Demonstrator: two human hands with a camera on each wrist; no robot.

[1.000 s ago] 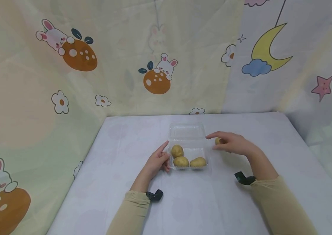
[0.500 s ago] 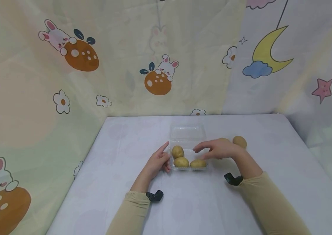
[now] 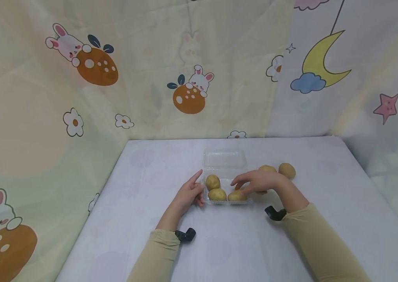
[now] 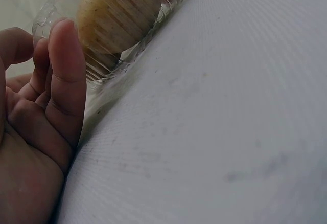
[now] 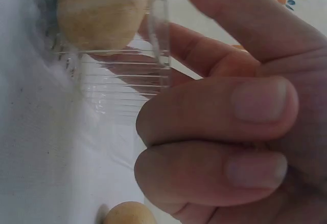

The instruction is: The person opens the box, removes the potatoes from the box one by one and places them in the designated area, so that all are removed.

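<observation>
A pale backdrop [image 3: 142,78] printed with rabbits, flowers, a moon and a star is hung behind a table [image 3: 142,168] covered in white cloth. A clear plastic box [image 3: 227,183] is set at the far middle of the table, its lid [image 3: 225,159] folded back to the far side, walls ribbed. Three potatoes are contained in the base, yellow-brown and rounded: a far-left potato [image 3: 212,181], a near-left potato [image 3: 217,194] and a near-right potato [image 3: 236,195].

The left hand [image 3: 189,192] is placed at the box's left wall, forefinger straight and pointed to the far side, other fingers bent; nothing is seen gripped. The right hand [image 3: 260,181] is extended over the right wall, thumb and forefinger parted at the near-right potato, two fingers curled outside the wall; whether that potato is pinched cannot be told. Part of it is covered by the hand, as is part of the right wall.

Two more potatoes are placed on the cloth to the right: a flatter potato [image 3: 267,168], partly hidden by the right hand, and a rounder potato [image 3: 287,170] just beside it, farther right. Tan sleeves [image 3: 322,243] and black wrist cameras [image 3: 185,234] are worn on both arms.
</observation>
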